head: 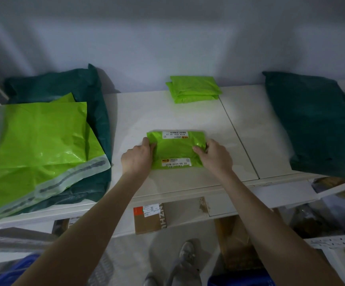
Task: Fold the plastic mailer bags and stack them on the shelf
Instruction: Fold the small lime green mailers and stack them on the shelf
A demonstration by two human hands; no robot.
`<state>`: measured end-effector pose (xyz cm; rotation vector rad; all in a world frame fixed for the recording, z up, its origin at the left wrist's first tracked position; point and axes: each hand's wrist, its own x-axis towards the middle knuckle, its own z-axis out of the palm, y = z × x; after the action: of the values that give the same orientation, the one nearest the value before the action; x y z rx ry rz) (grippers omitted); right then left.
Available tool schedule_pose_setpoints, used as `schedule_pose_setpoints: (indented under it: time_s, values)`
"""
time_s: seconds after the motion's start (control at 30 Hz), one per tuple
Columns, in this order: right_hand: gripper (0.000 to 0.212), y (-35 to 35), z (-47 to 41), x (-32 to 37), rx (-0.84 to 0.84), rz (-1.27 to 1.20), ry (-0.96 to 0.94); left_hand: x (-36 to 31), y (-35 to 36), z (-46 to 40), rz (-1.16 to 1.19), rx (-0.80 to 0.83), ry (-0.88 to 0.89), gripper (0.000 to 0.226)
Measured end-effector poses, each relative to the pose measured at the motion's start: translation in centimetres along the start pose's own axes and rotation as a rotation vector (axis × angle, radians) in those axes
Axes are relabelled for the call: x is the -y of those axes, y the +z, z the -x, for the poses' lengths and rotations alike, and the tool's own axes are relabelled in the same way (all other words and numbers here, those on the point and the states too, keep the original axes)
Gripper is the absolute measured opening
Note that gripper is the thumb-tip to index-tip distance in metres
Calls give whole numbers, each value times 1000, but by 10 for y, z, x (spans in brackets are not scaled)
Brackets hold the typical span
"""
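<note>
A folded light-green mailer bag (pixel 175 148) with two white labels lies flat on the white shelf top (pixel 239 129) in front of me. My left hand (pixel 137 156) grips its left edge, thumb on top. My right hand (pixel 216 154) pinches its right edge, where the plastic is crumpled. A small stack of folded green mailers (pixel 194 89) sits at the back of the shelf near the wall. Unfolded green mailers (pixel 41 139) with clear adhesive flaps lie in a loose pile at the left.
Dark green bags lie under the unfolded pile at the left (pixel 64 83) and on the right side of the shelf (pixel 316 124). Cardboard boxes (pixel 150 218) sit on the level below. Blue crates (pixel 12 271) stand on the floor beside my shoes.
</note>
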<state>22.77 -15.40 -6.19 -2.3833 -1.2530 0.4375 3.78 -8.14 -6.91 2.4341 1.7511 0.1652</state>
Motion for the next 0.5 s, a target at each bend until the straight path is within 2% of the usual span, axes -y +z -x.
schedule_pose_setpoints:
  time_s: [0.27, 0.33, 0.43, 0.5]
  values:
    - [56, 3, 13, 4, -76, 282, -63, -3, 3, 6, -46, -57, 13, 43]
    - [56, 6, 15, 3, -151, 316, -105, -3, 4, 6, -61, -52, 9, 45]
    - [46, 14, 15, -3, -302, 431, -260, 0, 4, 4, -153, 0, 60, 56]
    - [34, 16, 14, -7, -356, 473, -310, 1, 1, 3, -195, 10, 90, 49]
